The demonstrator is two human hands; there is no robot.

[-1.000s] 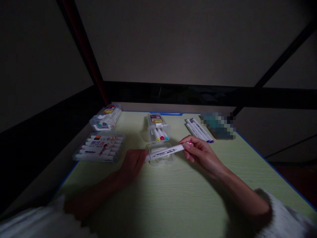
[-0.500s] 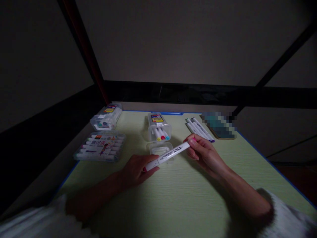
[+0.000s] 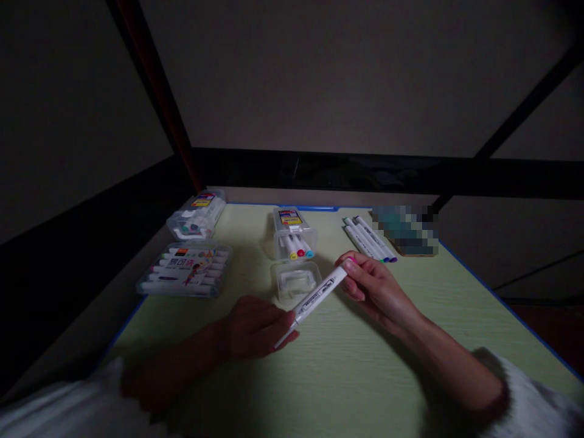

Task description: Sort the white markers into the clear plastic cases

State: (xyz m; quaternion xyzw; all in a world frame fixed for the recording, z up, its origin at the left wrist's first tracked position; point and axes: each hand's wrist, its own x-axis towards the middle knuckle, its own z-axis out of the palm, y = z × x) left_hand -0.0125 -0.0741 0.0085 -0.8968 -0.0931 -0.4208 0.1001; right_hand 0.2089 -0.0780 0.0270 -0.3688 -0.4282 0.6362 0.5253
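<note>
A white marker with black print and a pink end slants between my two hands, above the table. My right hand pinches its upper, pink end. My left hand has its fingers closed round the lower end, which they partly hide. Behind the marker lies a clear plastic lid, open side up. It sits in front of a clear marker case that lies on its side, with yellow, red and blue marker ends showing at its mouth. Several loose white markers lie side by side beyond my right hand.
At the left of the pale green table lies a flat clear case of markers. Behind it is another clear case with a handle. A phone-like flat object, partly pixelated, lies at the right edge.
The marker has tilted more steeply, its lower end swinging down and toward me. My left hand has moved slightly down and right, and more of the clear lid shows.
</note>
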